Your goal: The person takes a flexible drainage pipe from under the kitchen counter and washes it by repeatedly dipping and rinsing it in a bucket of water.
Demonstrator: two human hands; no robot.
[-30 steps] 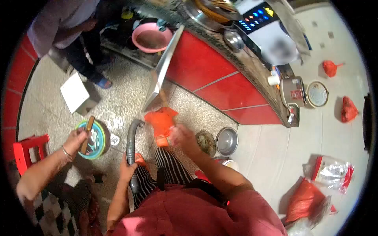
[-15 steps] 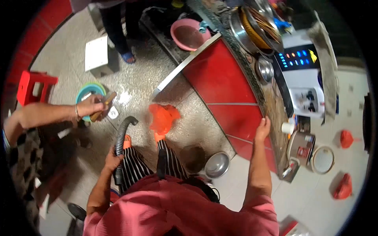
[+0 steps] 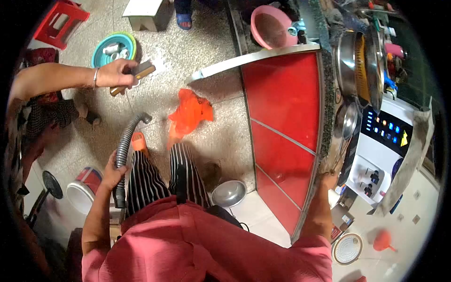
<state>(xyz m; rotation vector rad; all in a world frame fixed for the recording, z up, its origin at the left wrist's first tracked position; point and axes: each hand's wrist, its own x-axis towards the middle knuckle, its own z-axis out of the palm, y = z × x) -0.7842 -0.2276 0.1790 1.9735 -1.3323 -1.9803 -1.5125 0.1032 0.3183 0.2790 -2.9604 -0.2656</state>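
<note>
My left hand (image 3: pixel 115 173) is wrapped round a grey corrugated hose (image 3: pixel 124 145), held upright beside my left leg with its bent end pointing away from me. My right hand (image 3: pixel 329 179) is at the edge of the counter (image 3: pixel 334 157), close to a white cup (image 3: pixel 333 198); its fingers are too indistinct to read. Past the hose, another person's hand (image 3: pixel 115 74) grips a brown, bar-shaped object (image 3: pixel 143 69). A crumpled orange plastic bag (image 3: pixel 190 110) lies on the floor in front of my feet.
A turquoise basin (image 3: pixel 96 55) with items inside stands near a red stool (image 3: pixel 58 21). A white bucket (image 3: pixel 82 197) lies at left, a metal bowl (image 3: pixel 229 193) by my right leg. The red cabinet (image 3: pixel 282 98) blocks the right; a pink basin (image 3: pixel 256 23) sits beyond it.
My view has turned, shifting the counter and cabinet. My right hand, held out over the counter with fingers extended, has come down to its edge. My left hand still grips the hose.
</note>
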